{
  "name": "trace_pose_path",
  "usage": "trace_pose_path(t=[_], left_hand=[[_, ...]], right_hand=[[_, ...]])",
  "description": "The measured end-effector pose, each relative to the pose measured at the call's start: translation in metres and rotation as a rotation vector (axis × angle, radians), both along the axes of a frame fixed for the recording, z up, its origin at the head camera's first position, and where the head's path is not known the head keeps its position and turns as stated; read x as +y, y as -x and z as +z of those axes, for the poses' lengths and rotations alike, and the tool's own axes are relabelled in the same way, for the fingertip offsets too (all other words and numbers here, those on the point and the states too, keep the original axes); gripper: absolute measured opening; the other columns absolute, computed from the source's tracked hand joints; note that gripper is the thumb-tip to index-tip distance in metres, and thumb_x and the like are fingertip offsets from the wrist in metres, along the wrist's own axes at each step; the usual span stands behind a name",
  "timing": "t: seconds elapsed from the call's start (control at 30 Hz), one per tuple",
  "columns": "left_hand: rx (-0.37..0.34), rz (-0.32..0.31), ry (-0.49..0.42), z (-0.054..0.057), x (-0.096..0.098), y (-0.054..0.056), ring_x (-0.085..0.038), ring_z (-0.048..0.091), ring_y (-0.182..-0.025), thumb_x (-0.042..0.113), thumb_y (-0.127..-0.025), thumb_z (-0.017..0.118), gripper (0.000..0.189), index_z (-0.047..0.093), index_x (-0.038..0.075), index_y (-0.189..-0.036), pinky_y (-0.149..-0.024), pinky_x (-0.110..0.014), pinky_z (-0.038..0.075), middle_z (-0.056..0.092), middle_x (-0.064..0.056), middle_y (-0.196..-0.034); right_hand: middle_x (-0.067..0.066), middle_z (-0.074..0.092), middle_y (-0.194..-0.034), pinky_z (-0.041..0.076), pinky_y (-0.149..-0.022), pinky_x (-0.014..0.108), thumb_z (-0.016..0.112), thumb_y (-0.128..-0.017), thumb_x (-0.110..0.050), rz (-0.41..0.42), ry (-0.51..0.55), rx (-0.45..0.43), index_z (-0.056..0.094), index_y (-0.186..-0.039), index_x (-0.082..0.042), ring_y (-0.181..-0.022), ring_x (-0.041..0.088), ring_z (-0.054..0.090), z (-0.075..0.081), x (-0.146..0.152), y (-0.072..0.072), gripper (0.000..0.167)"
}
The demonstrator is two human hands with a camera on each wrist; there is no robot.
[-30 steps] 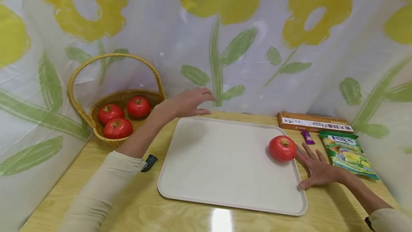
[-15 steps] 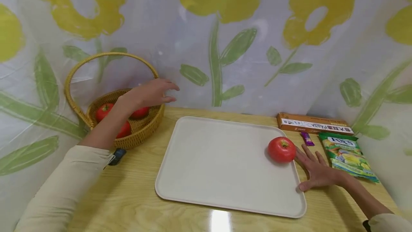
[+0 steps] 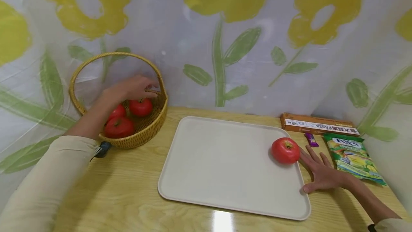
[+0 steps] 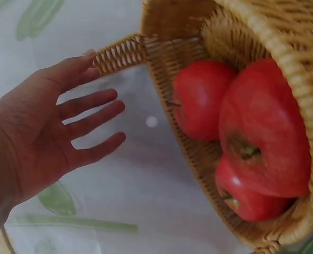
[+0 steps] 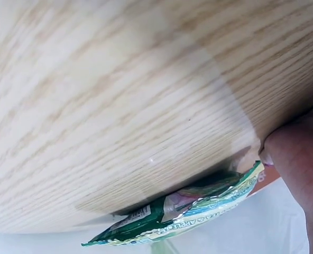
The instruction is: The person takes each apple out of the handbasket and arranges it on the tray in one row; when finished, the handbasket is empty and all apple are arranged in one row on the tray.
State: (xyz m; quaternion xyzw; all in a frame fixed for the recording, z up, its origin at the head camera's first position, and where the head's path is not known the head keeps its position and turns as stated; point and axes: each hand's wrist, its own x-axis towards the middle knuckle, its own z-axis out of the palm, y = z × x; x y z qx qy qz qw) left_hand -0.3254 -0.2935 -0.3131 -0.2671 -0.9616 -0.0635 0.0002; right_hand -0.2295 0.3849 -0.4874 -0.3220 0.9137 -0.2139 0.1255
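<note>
A wicker basket [image 3: 151, 131] with a tall hoop handle holds three red apples; one of these apples [image 3: 140, 107] sits by the far wall. My left hand [image 3: 133, 87] hovers over the basket's back, in front of part of the handle's opening. In the left wrist view its fingers are extended and apart, holding nothing, while the largest apple [image 4: 267, 137] shows near the rim. A single apple [image 3: 285, 150] rests on the right side of a cream tray [image 3: 222, 167]. My right hand [image 3: 325, 173] lies with spread fingers at the tray's right edge, fingertips close to that apple.
Behind my right hand lie a brown pasta box [image 3: 320, 124], a small purple wrapped sweet [image 3: 311, 140] and a green Fox's packet [image 3: 354, 156]. A flower-printed curtain [image 3: 251, 63] hangs along the back of the wooden table [image 3: 145, 189].
My left hand has moved left from over the tray's back corner to over the basket. My right hand and the apple on the tray have stayed in place.
</note>
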Motion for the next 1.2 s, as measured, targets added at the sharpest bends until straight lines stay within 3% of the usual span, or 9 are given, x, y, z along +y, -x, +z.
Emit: trace_pose_path(t=[0.2, 0.4, 0.57, 0.77, 1.03, 1.2], left_hand=[[-0.072, 0.070, 0.122, -0.016, -0.018, 0.004, -0.048, 0.061, -0.127, 0.025, -0.098, 0.072, 0.046, 0.065, -0.004, -0.132, -0.112, -0.059, 0.046, 0.069, -0.027, -0.131], [-0.122, 0.143, 0.148, -0.026, -0.026, 0.005, -0.054, 0.050, -0.137, 0.027, -0.095, 0.074, 0.058, 0.059, -0.005, -0.141, -0.118, -0.064, 0.038, 0.060, -0.032, -0.142], [-0.109, 0.115, 0.154, -0.035, -0.035, 0.004, -0.054, 0.051, -0.136, 0.022, -0.092, 0.077, 0.056, 0.061, -0.009, -0.136, -0.116, -0.063, 0.041, 0.059, -0.035, -0.141], [-0.138, 0.095, 0.095, -0.046, -0.044, 0.003, -0.042, 0.062, -0.117, 0.020, -0.091, 0.079, 0.050, 0.064, -0.005, -0.132, -0.104, -0.058, 0.051, 0.067, -0.027, -0.128], [-0.093, 0.034, 0.093, -0.047, -0.048, 0.012, -0.047, 0.062, -0.121, 0.016, -0.088, 0.081, 0.042, 0.069, -0.003, -0.123, -0.105, -0.060, 0.050, 0.070, -0.025, -0.124], [-0.122, 0.074, 0.123, -0.045, -0.045, 0.016, -0.048, 0.062, -0.121, 0.018, -0.088, 0.082, 0.046, 0.067, -0.005, -0.126, -0.105, -0.060, 0.050, 0.069, -0.026, -0.124]], right_hand=[[0.032, -0.006, -0.172, -0.023, -0.115, 0.080, 0.053, -0.090, -0.082, -0.012, 0.008, -0.033, -0.005, -0.167, -0.042, -0.158, 0.022, -0.037, 0.001, -0.004, -0.001, 0.105], [0.034, -0.004, -0.171, -0.023, -0.116, 0.078, 0.054, -0.089, -0.082, -0.013, 0.001, -0.030, -0.005, -0.168, -0.040, -0.157, 0.018, -0.038, 0.002, -0.004, -0.002, 0.106], [0.033, -0.005, -0.172, -0.023, -0.117, 0.077, 0.054, -0.090, -0.082, -0.003, 0.000, -0.007, -0.005, -0.168, -0.039, -0.157, 0.014, -0.038, 0.000, -0.002, 0.000, 0.107], [0.019, -0.009, -0.177, -0.032, -0.120, 0.063, 0.053, -0.091, -0.080, 0.019, 0.020, 0.040, -0.003, -0.169, -0.036, -0.152, -0.002, -0.038, -0.009, 0.003, 0.002, 0.105], [0.026, -0.005, -0.174, -0.020, -0.116, 0.081, 0.052, -0.090, -0.082, 0.007, 0.011, 0.033, -0.004, -0.168, -0.040, -0.155, 0.006, -0.038, 0.000, 0.003, 0.001, 0.105], [0.022, -0.010, -0.175, -0.036, -0.118, 0.060, 0.055, -0.091, -0.079, 0.016, 0.033, 0.035, -0.004, -0.168, -0.037, -0.151, -0.003, -0.039, -0.008, 0.003, 0.002, 0.105]])
